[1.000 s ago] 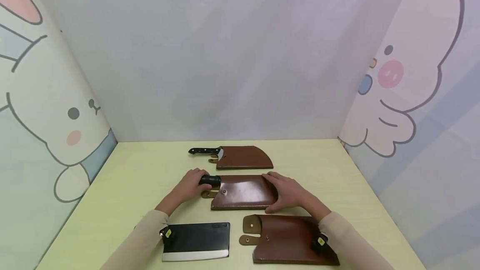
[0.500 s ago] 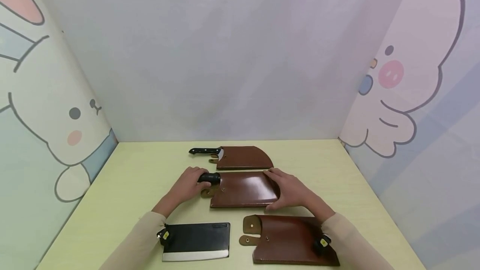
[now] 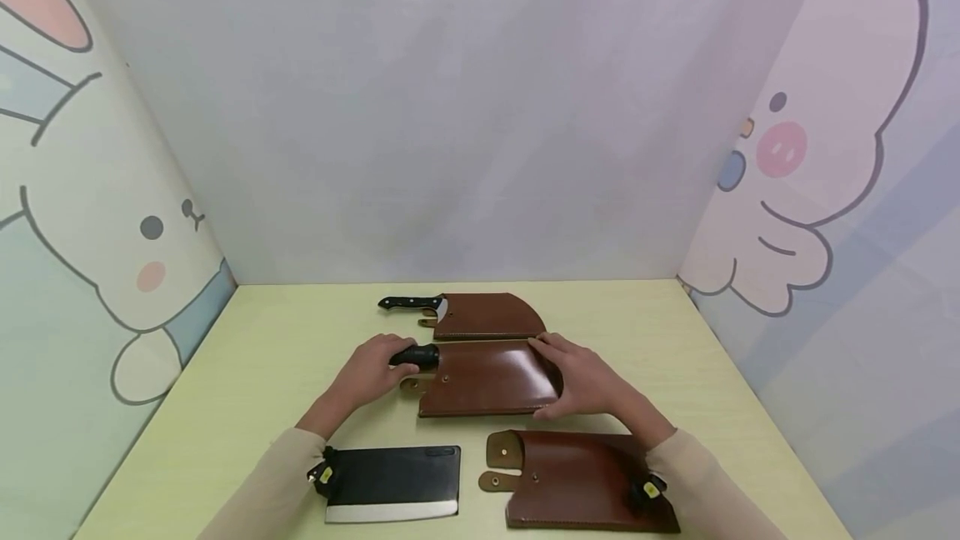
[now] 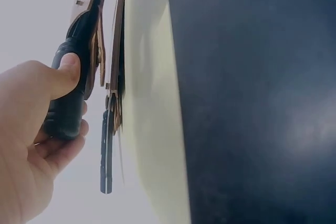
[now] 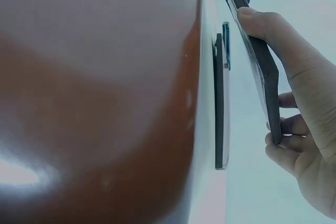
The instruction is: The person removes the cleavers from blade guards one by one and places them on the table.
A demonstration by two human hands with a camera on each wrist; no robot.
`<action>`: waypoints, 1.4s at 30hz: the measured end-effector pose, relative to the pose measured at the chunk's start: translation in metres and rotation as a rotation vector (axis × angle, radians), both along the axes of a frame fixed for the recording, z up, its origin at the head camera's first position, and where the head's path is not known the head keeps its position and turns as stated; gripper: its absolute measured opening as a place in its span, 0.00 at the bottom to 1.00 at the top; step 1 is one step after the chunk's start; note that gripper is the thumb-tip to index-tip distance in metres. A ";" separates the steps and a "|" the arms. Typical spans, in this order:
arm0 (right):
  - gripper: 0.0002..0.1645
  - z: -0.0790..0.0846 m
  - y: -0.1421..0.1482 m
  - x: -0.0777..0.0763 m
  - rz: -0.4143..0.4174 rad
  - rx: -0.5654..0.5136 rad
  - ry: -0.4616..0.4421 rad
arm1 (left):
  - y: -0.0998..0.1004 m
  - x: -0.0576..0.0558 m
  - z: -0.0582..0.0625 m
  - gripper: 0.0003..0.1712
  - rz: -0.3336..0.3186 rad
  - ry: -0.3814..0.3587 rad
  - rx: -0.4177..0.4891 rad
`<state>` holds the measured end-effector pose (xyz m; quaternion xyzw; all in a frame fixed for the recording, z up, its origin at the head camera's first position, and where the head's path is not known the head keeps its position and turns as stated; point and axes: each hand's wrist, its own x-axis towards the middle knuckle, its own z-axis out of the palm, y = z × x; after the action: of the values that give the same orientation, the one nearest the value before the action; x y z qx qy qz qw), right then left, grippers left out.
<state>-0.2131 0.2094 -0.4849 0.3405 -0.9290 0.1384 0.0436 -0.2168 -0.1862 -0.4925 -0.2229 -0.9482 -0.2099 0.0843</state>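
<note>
My left hand (image 3: 369, 373) grips the black handle (image 3: 420, 357) of a cleaver, thumb laid along it in the left wrist view. The cleaver's blade is hidden inside a glossy brown leather sheath (image 3: 487, 379). At the sheath's right end, my right hand (image 3: 581, 377) holds its edges between thumb and fingers. Both wrist views show this sheathed cleaver raised off the table. A snap strap (image 3: 411, 385) hangs loose under the handle.
Behind lies another sheathed cleaver (image 3: 491, 315) with a riveted black handle. In front are a bare dark cleaver blade (image 3: 393, 477), its handle end hidden by my left wrist, and a brown sheath (image 3: 585, 482) partly under my right sleeve. Walls enclose the pale yellow table (image 3: 187, 440).
The sheathed cleaver has risen a little in the head view, toward the one behind, and both hands have moved with it. The things in front have stayed put.
</note>
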 end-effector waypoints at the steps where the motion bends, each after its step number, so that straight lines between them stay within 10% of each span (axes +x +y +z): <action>1: 0.72 0.000 0.000 0.001 0.003 0.001 0.006 | 0.000 0.000 0.000 0.23 -0.002 0.003 0.002; 42: 0.71 0.003 0.006 0.007 0.027 -0.106 0.060 | -0.013 0.008 0.011 0.23 -0.003 0.083 0.046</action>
<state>-0.2056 0.2156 -0.4823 0.3543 -0.9139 0.1777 0.0875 -0.2090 -0.1995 -0.4819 -0.2311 -0.9385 -0.2221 0.1283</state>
